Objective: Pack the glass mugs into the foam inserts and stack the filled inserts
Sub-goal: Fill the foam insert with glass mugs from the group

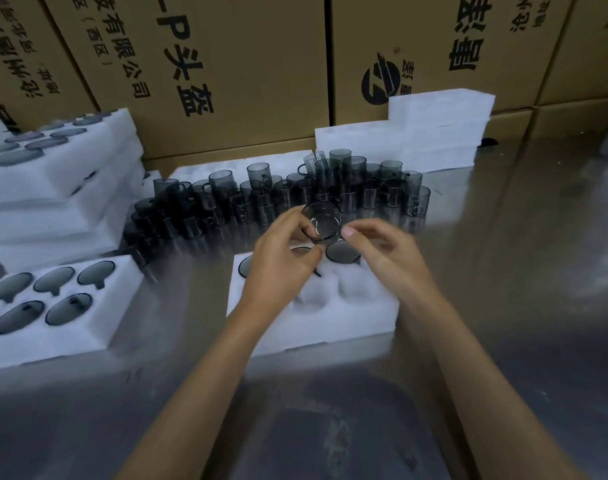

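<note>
Over the middle of the steel table [503, 271], both hands met above a white foam insert [330, 323]. The left hand [281, 261] had its fingers curled round a smoky glass mug [321, 223], tilted so that its mouth faced the camera, held just above the far row of the insert. The right hand [385, 251] came in from the other side with loosely bent fingers, its thumb tip touching or almost touching the mug's rim; whether it really gripped could not be told. Seated mugs [342, 252] showed in the insert's far row, while the near pockets [351, 285] stood unfilled. Behind the hands a crowd of loose mugs [295, 199] stood on the table, some stacked on others. At the left lay a filled insert [56, 303] with mugs in its visible pockets, and beyond it a stack of filled inserts [53, 174]. Plain foam blocks [434, 133] were piled at the back right, against brown printed cartons [243, 64].
</note>
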Motion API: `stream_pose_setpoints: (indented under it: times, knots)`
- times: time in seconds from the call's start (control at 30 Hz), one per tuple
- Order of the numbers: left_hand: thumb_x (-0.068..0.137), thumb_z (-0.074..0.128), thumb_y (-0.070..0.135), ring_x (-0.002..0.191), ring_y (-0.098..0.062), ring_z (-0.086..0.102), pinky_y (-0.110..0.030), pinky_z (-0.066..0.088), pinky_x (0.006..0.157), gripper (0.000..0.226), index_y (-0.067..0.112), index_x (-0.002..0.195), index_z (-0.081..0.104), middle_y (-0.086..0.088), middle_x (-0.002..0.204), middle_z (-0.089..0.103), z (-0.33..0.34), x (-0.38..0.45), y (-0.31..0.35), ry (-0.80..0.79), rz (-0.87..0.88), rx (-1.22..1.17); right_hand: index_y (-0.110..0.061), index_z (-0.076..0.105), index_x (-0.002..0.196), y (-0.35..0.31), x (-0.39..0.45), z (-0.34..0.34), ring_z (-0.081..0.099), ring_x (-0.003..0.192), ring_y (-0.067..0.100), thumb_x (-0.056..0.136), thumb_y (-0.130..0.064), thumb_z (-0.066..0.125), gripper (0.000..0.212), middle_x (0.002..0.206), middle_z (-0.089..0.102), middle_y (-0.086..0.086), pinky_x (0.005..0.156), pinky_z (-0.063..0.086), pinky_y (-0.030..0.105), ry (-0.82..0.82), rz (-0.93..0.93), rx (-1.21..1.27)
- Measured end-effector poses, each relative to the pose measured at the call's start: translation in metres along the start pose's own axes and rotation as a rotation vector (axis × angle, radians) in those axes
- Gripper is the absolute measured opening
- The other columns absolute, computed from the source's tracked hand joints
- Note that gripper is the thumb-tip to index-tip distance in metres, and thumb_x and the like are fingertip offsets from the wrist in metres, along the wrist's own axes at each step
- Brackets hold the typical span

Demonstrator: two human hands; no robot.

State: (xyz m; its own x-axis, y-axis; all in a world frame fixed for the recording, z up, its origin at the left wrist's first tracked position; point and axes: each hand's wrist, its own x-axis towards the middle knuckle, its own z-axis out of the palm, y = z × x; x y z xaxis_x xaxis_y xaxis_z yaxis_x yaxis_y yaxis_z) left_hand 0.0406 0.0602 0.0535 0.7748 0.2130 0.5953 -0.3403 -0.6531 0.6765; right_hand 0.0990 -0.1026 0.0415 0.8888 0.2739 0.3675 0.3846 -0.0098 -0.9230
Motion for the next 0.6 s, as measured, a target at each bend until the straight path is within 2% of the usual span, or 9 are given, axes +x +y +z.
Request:
stream_pose_setpoints:
  times: [0.1,0.17,0.27,0.33,0.37,0.43,0.5,0.6]
  knots:
    - [0.083,0.074,0.005,0.098,-0.014,0.064,-0.034,0.056,0.071,0.024,0.017,0.089,0.053,0.007,0.113,0.057,0.002,-0.009,0.003,0.032,0.028,0.054,-0.026,0.073,0.099,-0.007,-0.002,0.005,0.066,0.093,-0.004,0.088,-0.031,0.075,0.013,0.095,0.073,-0.019,0.078,0.045,0.007,-0.031,-0.003,0.007]
    - [0.084,0.075,0.015,0.097,-0.016,0.065,-0.034,0.055,0.068,0.037,0.028,0.104,0.047,0.011,0.113,0.051,0.003,-0.013,0.002,0.039,-0.012,0.089,-0.031,0.070,0.104,-0.011,-0.003,0.005,0.066,0.097,-0.004,0.087,-0.030,0.076,0.018,0.098,0.073,-0.018,0.082,0.047,0.009,-0.048,0.002,-0.012]
    - [0.083,0.079,0.019,0.106,-0.009,0.062,-0.025,0.057,0.079,0.073,0.041,0.135,0.033,0.013,0.122,0.044,0.003,-0.016,0.001,0.002,-0.018,0.026,-0.027,0.064,0.121,-0.015,-0.004,0.006,0.068,0.099,0.004,0.089,-0.021,0.074,0.033,0.102,0.074,-0.006,0.092,0.051,0.023,-0.074,-0.010,-0.016]
    - [0.083,0.079,0.014,0.107,0.004,0.057,-0.016,0.055,0.083,0.082,0.037,0.146,0.032,0.013,0.121,0.038,0.004,-0.017,-0.001,-0.052,0.015,0.014,-0.023,0.058,0.127,-0.018,-0.005,0.008,0.068,0.095,0.007,0.091,-0.015,0.072,0.040,0.101,0.072,0.001,0.090,0.053,0.024,-0.044,0.011,0.050]
    - [0.083,0.078,0.010,0.104,0.008,0.057,-0.017,0.055,0.084,0.078,0.034,0.146,0.037,0.012,0.119,0.038,0.004,-0.017,-0.001,-0.079,0.024,0.018,-0.019,0.056,0.126,-0.019,-0.005,0.009,0.068,0.094,0.010,0.091,-0.011,0.070,0.038,0.101,0.072,0.004,0.089,0.053,0.026,-0.012,0.025,0.091]
    - [0.084,0.075,0.007,0.098,0.000,0.060,-0.028,0.058,0.085,0.065,0.029,0.139,0.049,0.009,0.112,0.044,0.005,-0.017,0.000,-0.128,0.030,0.028,-0.009,0.057,0.115,-0.021,-0.005,0.008,0.066,0.088,0.014,0.091,-0.003,0.068,0.027,0.098,0.072,0.008,0.084,0.051,0.027,0.055,0.036,0.128]
    - [0.081,0.079,0.013,0.093,-0.008,0.060,-0.034,0.057,0.084,0.056,0.030,0.127,0.055,0.009,0.101,0.051,0.005,-0.019,0.003,-0.170,0.028,0.044,-0.004,0.062,0.100,-0.021,-0.004,0.004,0.062,0.077,0.008,0.090,0.002,0.067,0.013,0.087,0.069,0.007,0.073,0.048,0.019,0.080,0.022,0.095]
    - [0.074,0.085,0.031,0.093,-0.006,0.059,-0.027,0.050,0.081,0.047,0.034,0.110,0.055,0.014,0.091,0.057,0.001,-0.022,0.005,-0.223,-0.017,0.058,-0.004,0.071,0.087,-0.018,-0.005,-0.001,0.064,0.070,0.002,0.088,0.001,0.068,0.006,0.078,0.072,0.002,0.064,0.046,0.011,0.050,0.025,0.083]
